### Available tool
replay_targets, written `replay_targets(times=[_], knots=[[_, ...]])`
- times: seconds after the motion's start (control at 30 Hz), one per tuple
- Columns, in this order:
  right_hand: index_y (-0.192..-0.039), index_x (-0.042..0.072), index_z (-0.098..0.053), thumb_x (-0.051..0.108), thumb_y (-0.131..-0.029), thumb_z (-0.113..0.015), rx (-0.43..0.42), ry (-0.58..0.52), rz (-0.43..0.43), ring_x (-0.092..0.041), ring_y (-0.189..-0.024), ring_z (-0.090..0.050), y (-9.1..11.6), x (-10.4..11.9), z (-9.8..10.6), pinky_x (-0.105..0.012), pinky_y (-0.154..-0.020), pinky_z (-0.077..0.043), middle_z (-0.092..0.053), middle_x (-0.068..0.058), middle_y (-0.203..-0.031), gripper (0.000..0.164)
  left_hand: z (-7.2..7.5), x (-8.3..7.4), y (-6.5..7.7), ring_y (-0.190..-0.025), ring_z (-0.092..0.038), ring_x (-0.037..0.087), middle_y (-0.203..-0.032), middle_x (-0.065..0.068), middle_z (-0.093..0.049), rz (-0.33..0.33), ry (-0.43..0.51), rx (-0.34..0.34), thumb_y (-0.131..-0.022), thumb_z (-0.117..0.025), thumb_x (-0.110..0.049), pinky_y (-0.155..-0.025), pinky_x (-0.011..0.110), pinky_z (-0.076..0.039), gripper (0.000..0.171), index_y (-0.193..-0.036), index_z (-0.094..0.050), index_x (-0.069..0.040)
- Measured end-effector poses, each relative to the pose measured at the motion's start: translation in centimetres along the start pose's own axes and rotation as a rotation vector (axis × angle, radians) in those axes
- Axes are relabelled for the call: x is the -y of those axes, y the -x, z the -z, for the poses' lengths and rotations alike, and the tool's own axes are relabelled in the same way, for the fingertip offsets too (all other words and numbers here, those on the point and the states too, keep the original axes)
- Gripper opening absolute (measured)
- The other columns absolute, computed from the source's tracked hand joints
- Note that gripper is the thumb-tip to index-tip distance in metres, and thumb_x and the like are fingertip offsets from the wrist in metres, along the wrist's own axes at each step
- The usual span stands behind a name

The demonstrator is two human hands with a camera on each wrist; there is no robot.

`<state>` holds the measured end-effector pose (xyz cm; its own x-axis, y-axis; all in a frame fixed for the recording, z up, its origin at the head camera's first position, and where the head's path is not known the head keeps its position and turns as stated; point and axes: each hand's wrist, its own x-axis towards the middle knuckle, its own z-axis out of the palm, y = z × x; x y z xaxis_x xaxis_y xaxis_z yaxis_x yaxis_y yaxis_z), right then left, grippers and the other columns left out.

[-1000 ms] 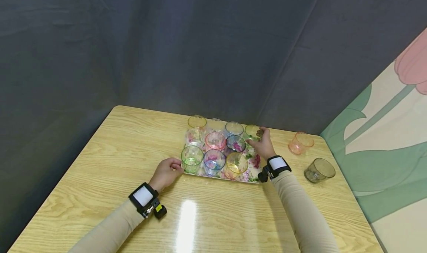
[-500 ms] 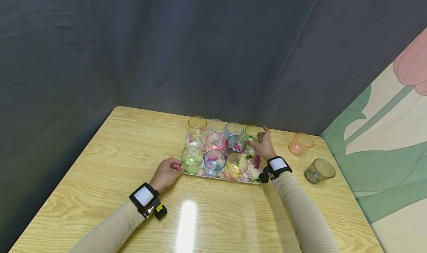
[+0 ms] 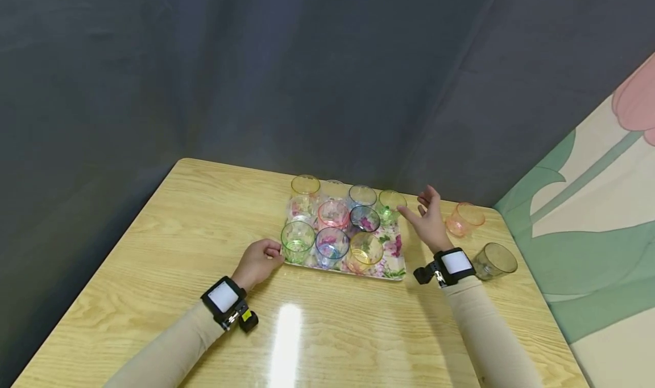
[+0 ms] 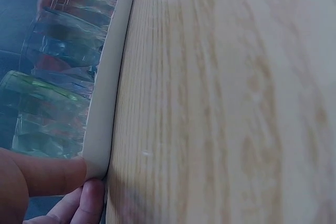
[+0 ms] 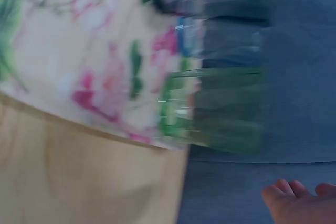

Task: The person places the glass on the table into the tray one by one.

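Observation:
A flower-printed tray (image 3: pixel 393 263) bears several clear coloured cups in rows. My left hand (image 3: pixel 257 264) pinches its near left corner: in the left wrist view the thumb (image 4: pixel 58 172) lies over the tray's rim and the fingers below, close to a light-green cup (image 3: pixel 298 244). Off the tray's right side, my right hand (image 3: pixel 430 222) is in the air with loosely spread fingers and holds nothing. Nearest to it, at the far right corner, stands a yellow-green cup (image 3: pixel 391 207); the right wrist view shows a gap between that green cup (image 5: pixel 215 109) and the fingertips.
On the table (image 3: pixel 204 217) right of the tray are an orange-pink cup (image 3: pixel 457 224) and a grey-brown cup (image 3: pixel 492 263), partly behind the right wrist. A dark curtain (image 3: pixel 317 81) hangs along the far edge; a flower-patterned cloth (image 3: pixel 604 251) borders the right side.
My right hand has let go of the yellow-green cup and moved right, off the tray. The cup stays at the corner. The left hand keeps its hold on the tray.

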<state>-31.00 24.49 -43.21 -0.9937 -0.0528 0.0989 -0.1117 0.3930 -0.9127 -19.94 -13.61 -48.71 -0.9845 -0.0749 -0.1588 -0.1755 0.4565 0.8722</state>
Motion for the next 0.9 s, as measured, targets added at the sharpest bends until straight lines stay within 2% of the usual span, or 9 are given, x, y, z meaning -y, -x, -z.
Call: replay_targets(times=[0.2, 0.3, 0.43, 0.5, 0.6, 0.73, 0.83, 0.9], knots=[[-0.157, 0.008, -0.009, 0.012, -0.095, -0.066, -0.115, -0.003, 0.118, -0.035, -0.148, -0.023, 2.0, 2.5, 2.6, -0.049, -0.124, -0.019, -0.02, -0.018, -0.158, 0.085, 0.0, -0.2, 0.1, -0.085, -0.06, 0.02, -0.092, 0.011, -0.068, 0.008, -0.007, -0.002, -0.088, -0.07, -0.005, -0.071, 0.026, -0.042, 0.02, -0.107, -0.068, 0.0], [-0.156, 0.01, -0.017, 0.009, -0.094, -0.067, -0.203, 0.022, 0.161, -0.029, -0.146, -0.028, 3.1, 3.2, 4.3, -0.043, -0.124, -0.022, -0.025, -0.014, -0.156, 0.08, 0.0, -0.1, 0.1, -0.085, -0.06, 0.02, -0.091, 0.011, -0.067, 0.001, -0.011, -0.004, -0.089, -0.07, -0.006, -0.071, 0.026, -0.042, 0.019, -0.107, -0.068, 0.0], [-0.154, 0.014, -0.026, 0.006, -0.092, -0.067, -0.329, 0.039, 0.191, -0.016, -0.141, -0.033, 4.4, 3.4, 7.2, -0.03, -0.122, -0.025, -0.032, -0.002, -0.153, 0.074, -0.1, 0.0, 0.1, -0.085, -0.06, 0.02, -0.092, 0.011, -0.068, -0.008, -0.017, -0.007, -0.089, -0.07, -0.007, -0.07, 0.026, -0.043, 0.02, -0.107, -0.069, -0.001], [-0.153, 0.015, -0.03, 0.006, -0.092, -0.067, -0.392, 0.037, 0.178, -0.011, -0.138, -0.035, 5.0, 3.0, 8.9, -0.026, -0.121, -0.025, -0.035, 0.004, -0.15, 0.072, -0.1, 0.1, 0.1, -0.086, -0.06, 0.02, -0.092, 0.011, -0.068, -0.007, -0.019, -0.008, -0.089, -0.07, -0.008, -0.07, 0.026, -0.043, 0.02, -0.108, -0.069, -0.001], [-0.151, 0.015, -0.034, 0.006, -0.092, -0.066, -0.475, 0.011, 0.141, -0.008, -0.136, -0.036, 5.9, 2.0, 11.1, -0.023, -0.121, -0.024, -0.038, 0.006, -0.149, 0.067, -0.2, 0.1, 0.1, -0.086, -0.061, 0.02, -0.093, 0.011, -0.068, -0.012, -0.024, -0.008, -0.089, -0.07, -0.008, -0.07, 0.026, -0.044, 0.02, -0.108, -0.069, -0.001], [-0.149, 0.014, -0.038, 0.007, -0.092, -0.066, -0.558, -0.106, 0.085, -0.008, -0.135, -0.035, 6.7, 0.0, 13.4, -0.02, -0.12, -0.021, -0.039, 0.004, -0.148, 0.064, -0.2, -0.1, 0.2, -0.086, -0.061, 0.021, -0.093, 0.011, -0.068, -0.011, -0.026, -0.014, -0.089, -0.07, -0.008, -0.07, 0.026, -0.044, 0.02, -0.108, -0.069, -0.001], [-0.149, 0.014, -0.037, 0.008, -0.092, -0.065, -0.591, -0.202, 0.042, -0.008, -0.136, -0.034, 7.2, -1.9, 14.8, -0.018, -0.119, -0.019, -0.038, 0.005, -0.148, 0.064, -0.2, -0.1, 0.1, -0.086, -0.061, 0.02, -0.092, 0.011, -0.068, -0.01, -0.022, -0.021, -0.089, -0.07, -0.007, -0.071, 0.026, -0.043, 0.019, -0.107, -0.069, -0.002], [-0.151, 0.015, -0.035, 0.007, -0.095, -0.063, -0.584, -0.242, 0.006, -0.01, -0.14, -0.031, 7.6, -3.3, 15.6, -0.018, -0.119, -0.018, -0.036, 0.004, -0.151, 0.064, -0.2, -0.2, 0.2, -0.085, -0.061, 0.02, -0.091, 0.011, -0.068, -0.013, -0.019, -0.022, -0.088, -0.07, -0.006, -0.071, 0.026, -0.043, 0.019, -0.107, -0.069, -0.001]])
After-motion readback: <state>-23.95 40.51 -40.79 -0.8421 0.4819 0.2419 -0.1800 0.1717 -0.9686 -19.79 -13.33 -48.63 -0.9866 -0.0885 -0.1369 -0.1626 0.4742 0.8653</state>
